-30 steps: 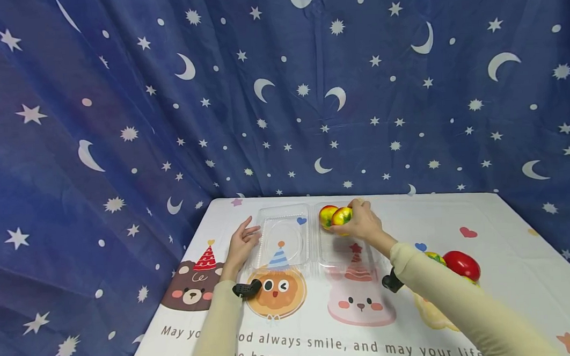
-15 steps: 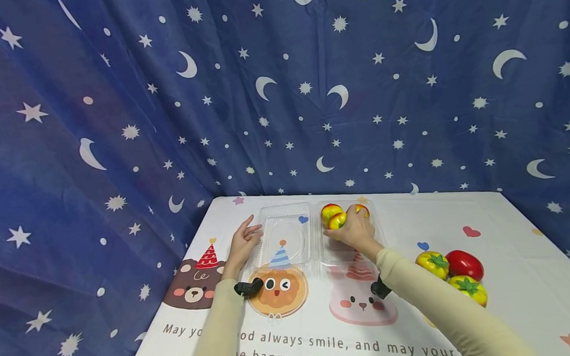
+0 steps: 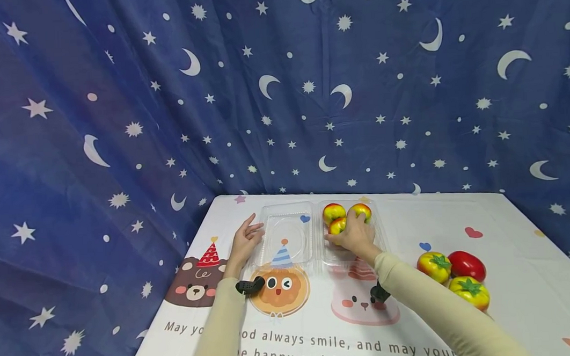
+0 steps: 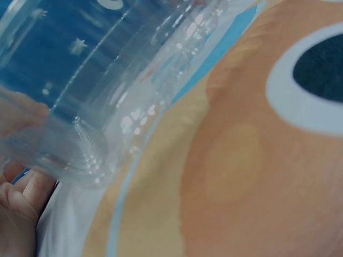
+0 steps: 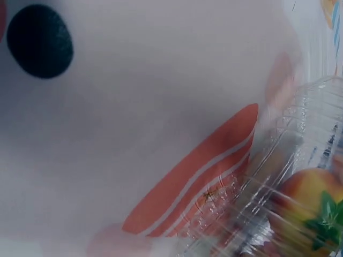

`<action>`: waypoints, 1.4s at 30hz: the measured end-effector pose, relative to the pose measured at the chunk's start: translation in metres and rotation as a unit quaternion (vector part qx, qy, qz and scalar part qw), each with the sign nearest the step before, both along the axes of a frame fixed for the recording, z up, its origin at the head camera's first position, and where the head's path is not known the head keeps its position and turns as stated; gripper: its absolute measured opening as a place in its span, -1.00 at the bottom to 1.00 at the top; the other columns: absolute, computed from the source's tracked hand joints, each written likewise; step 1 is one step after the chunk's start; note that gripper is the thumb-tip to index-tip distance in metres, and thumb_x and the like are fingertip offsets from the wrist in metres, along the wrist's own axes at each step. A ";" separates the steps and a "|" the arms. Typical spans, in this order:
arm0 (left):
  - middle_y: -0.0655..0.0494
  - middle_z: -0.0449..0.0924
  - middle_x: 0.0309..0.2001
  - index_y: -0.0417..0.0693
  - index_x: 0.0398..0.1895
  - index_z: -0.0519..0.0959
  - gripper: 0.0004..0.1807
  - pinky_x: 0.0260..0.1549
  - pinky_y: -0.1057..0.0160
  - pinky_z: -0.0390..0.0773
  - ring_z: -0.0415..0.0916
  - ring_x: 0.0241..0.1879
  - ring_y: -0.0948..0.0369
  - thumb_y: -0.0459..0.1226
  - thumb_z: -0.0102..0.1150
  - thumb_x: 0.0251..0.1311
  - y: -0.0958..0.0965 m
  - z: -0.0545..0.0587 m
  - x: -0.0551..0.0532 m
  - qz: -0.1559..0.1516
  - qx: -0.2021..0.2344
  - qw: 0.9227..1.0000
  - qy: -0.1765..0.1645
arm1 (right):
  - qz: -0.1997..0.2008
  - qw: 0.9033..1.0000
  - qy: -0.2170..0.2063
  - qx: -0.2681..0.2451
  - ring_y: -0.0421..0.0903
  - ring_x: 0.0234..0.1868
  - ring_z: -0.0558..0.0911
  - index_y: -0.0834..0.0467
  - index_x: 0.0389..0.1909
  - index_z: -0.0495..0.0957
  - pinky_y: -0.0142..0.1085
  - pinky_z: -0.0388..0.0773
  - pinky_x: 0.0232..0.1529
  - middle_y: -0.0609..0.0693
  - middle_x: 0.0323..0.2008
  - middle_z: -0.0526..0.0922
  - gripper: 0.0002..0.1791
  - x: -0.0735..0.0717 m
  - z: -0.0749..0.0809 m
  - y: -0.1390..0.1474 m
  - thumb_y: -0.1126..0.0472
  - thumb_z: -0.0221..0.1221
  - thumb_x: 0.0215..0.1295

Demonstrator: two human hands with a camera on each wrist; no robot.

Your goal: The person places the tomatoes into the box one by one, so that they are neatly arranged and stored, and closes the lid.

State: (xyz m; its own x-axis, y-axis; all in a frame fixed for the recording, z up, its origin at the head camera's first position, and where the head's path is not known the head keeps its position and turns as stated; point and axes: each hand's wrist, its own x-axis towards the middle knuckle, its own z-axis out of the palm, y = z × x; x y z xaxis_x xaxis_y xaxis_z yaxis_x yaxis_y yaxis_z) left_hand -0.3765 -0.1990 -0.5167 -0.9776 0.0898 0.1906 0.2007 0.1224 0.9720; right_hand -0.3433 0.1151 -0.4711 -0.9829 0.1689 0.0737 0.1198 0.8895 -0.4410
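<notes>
While three yellow-red fruits [image 3: 334, 212] sit in the right half of the clear clamshell [image 3: 336, 255], whether the right hand's [image 3: 358, 233] fingers pinch one I cannot tell. The left hand [image 3: 243, 243], fingers loosely spread, flanks the left half; steadying it, placing gently, seems wise.

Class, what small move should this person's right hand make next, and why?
Probably ease the right hand up out of the clear container: three yellow-and-red fruits lie in its right half, while two yellow fruits and a red one sit outside on the table.
</notes>
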 end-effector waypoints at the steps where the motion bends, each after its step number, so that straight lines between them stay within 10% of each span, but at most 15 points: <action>1: -0.40 0.45 0.21 -0.21 0.51 0.16 -0.29 -0.16 0.46 0.54 0.50 0.10 -0.23 -0.48 0.14 0.31 0.000 0.004 0.002 -0.005 0.001 1.000 -0.001 | -0.001 1.000 -0.001 0.000 0.27 -0.28 0.57 0.24 0.18 0.21 0.06 0.52 -0.20 0.37 -0.02 0.34 0.04 0.000 0.000 0.000 -0.33 0.45 -0.14; 6: -0.44 0.41 0.23 -0.23 0.51 0.15 -0.29 -0.13 0.43 0.55 0.49 0.11 -0.23 -0.49 0.13 0.31 0.001 0.013 0.007 -0.014 -0.004 1.000 -0.004 | 0.000 1.000 -0.006 -0.005 0.28 -0.24 0.56 0.21 0.14 0.25 0.09 0.51 -0.16 0.34 -0.03 0.36 -0.01 0.001 0.000 0.003 -0.34 0.45 -0.13; 12: -0.40 0.47 0.19 -0.23 0.50 0.17 -0.29 -0.19 0.46 0.55 0.54 0.05 -0.19 -0.48 0.15 0.30 0.000 -0.005 -0.003 0.003 -0.004 1.000 0.015 | 0.014 1.000 -0.007 -0.005 0.27 -0.21 0.56 0.23 0.15 0.28 0.11 0.52 -0.13 0.34 -0.02 0.38 -0.02 0.004 0.001 0.004 -0.34 0.44 -0.10; 17: -0.45 0.42 0.22 -0.26 0.50 0.15 -0.29 -0.15 0.43 0.55 0.50 0.09 -0.24 -0.50 0.13 0.30 0.002 0.013 0.010 -0.011 -0.006 1.000 0.000 | 0.038 0.999 -0.019 -0.025 0.25 -0.11 0.53 0.27 0.23 0.26 0.14 0.49 0.01 0.35 0.04 0.40 -0.01 0.008 0.002 0.006 -0.28 0.43 -0.05; 26: -0.43 0.40 0.24 -0.20 0.52 0.14 -0.29 -0.09 0.36 0.57 0.48 0.12 -0.24 -0.48 0.12 0.32 0.002 0.015 0.011 -0.018 -0.004 1.000 -0.003 | 0.092 0.994 -0.018 -0.058 0.18 -0.04 0.53 0.32 0.17 0.33 0.09 0.47 0.12 0.26 -0.01 0.50 -0.14 0.011 0.009 0.012 0.02 0.52 -0.08; 42: -0.42 0.42 0.23 -0.19 0.51 0.16 -0.29 -0.12 0.40 0.56 0.49 0.11 -0.23 -0.50 0.12 0.31 0.000 0.013 0.011 -0.010 -0.004 1.000 -0.001 | 0.079 0.995 0.011 -0.058 0.24 0.03 0.51 0.24 0.32 0.22 0.16 0.46 0.08 0.29 0.10 0.41 0.03 0.007 0.000 0.012 -0.07 0.53 -0.10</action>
State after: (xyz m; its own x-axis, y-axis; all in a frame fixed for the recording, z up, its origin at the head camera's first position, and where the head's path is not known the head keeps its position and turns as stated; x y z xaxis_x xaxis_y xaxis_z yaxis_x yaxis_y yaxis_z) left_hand -0.3656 -0.1986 -0.5039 -0.9759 0.1118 0.1876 0.2012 0.1264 0.9714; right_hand -0.3365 0.1271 -0.4711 -0.9962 0.0207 0.0847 -0.0288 0.8390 -0.5434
